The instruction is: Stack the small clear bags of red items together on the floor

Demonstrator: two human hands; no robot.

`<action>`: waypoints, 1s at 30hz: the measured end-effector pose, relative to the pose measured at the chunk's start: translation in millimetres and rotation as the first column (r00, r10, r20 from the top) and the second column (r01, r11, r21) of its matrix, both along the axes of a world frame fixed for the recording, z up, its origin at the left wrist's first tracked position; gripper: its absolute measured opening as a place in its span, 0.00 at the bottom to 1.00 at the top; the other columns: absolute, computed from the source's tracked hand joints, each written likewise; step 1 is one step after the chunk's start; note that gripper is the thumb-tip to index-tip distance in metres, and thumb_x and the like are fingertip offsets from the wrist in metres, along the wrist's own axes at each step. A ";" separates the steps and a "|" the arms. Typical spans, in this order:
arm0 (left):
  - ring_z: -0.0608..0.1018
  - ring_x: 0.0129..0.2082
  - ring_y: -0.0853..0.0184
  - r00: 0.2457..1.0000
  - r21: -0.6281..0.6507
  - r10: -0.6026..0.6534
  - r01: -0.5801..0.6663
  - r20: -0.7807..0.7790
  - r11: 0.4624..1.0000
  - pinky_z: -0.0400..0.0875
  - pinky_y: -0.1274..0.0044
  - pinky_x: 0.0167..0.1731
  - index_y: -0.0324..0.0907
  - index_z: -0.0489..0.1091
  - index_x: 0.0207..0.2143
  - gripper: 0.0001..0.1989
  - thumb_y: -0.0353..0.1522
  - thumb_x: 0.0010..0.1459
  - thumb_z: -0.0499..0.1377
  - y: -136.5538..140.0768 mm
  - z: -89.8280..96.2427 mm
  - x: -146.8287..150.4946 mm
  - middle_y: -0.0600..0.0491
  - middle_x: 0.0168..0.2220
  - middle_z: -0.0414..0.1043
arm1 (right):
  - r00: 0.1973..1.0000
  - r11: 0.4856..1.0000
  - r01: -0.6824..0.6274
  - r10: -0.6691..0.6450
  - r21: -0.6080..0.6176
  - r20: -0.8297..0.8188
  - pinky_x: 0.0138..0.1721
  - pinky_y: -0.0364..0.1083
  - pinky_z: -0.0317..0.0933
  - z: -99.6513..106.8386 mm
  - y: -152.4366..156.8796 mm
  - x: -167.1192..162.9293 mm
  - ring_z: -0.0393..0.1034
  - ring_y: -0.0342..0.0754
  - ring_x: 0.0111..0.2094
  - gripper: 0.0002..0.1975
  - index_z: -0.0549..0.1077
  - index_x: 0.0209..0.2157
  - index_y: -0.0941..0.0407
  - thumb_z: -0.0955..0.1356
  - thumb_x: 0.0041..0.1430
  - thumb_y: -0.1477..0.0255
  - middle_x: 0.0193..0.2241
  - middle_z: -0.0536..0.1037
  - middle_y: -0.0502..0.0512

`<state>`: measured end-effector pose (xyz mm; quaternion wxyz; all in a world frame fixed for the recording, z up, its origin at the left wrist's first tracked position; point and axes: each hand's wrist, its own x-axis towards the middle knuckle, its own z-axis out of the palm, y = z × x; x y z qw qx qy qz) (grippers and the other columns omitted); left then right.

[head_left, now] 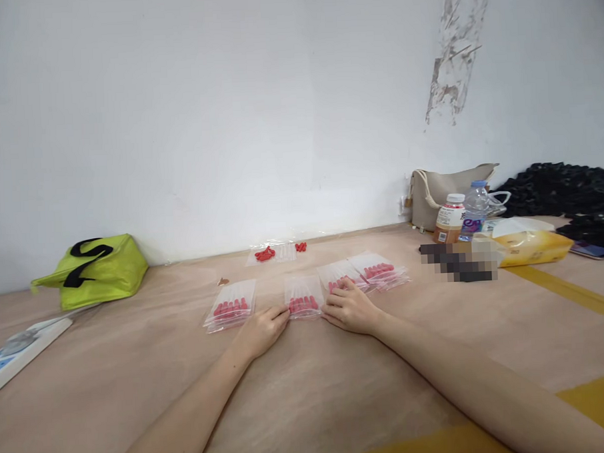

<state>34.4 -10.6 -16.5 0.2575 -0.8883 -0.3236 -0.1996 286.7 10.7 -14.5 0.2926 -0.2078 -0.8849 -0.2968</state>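
Note:
Between my two hands lies a small clear plastic bag (303, 294) with several red pieces in a row inside. My left hand (265, 329) has its fingers closed at the bag's lower left corner. At its lower right corner my right hand (349, 309) is closed too, fingers curled, partly covering the bag behind it. To the left sits a stack of similar filled bags (231, 303). More filled bags overlap to the right, a partly hidden one (335, 273) and a stack (378, 268). What the red pieces are is too small to tell.
Loose red pieces (266, 253) lie on clear plastic near the wall. A yellow-green bag (104, 272) and a white power strip (30, 348) are at left. A grey bag (433, 194), bottles (450, 218), a tissue pack (533, 246) and a black heap (560, 188) stand at right.

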 end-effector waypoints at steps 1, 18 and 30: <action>0.76 0.34 0.67 1.000 -0.001 -0.004 0.004 -0.006 1.000 0.73 0.75 0.34 0.41 0.70 0.40 0.14 0.29 0.60 0.46 0.5 -0.9 -0.1 0.50 0.40 0.72 | 1.000 1.000 0.003 -0.003 0.008 0.006 0.35 0.46 0.44 0.1 -0.1 -0.7 0.56 0.40 0.26 0.12 0.69 0.23 0.57 0.59 0.58 0.74 0.20 0.67 0.49; 0.74 0.27 0.69 0.995 0.126 -0.074 0.082 -0.071 0.989 0.68 0.78 0.25 0.39 0.68 0.31 0.11 0.26 0.58 0.47 0.3 3.4 2.3 0.51 0.32 0.73 | 0.997 0.988 0.050 -0.057 0.149 0.046 0.39 0.47 0.46 1.0 0.9 5.2 0.55 0.41 0.26 0.16 0.66 0.21 0.59 0.56 0.58 0.81 0.20 0.66 0.50; 0.75 0.32 0.69 0.990 0.019 -0.086 0.085 0.114 0.996 0.70 0.76 0.33 0.42 0.70 0.33 0.10 0.30 0.58 0.49 -4.7 6.9 10.3 0.51 0.33 0.73 | 0.999 0.995 0.022 -0.025 0.092 0.032 0.38 0.47 0.47 -1.2 2.5 1.5 0.56 0.41 0.28 0.13 0.67 0.23 0.58 0.58 0.58 0.80 0.21 0.68 0.50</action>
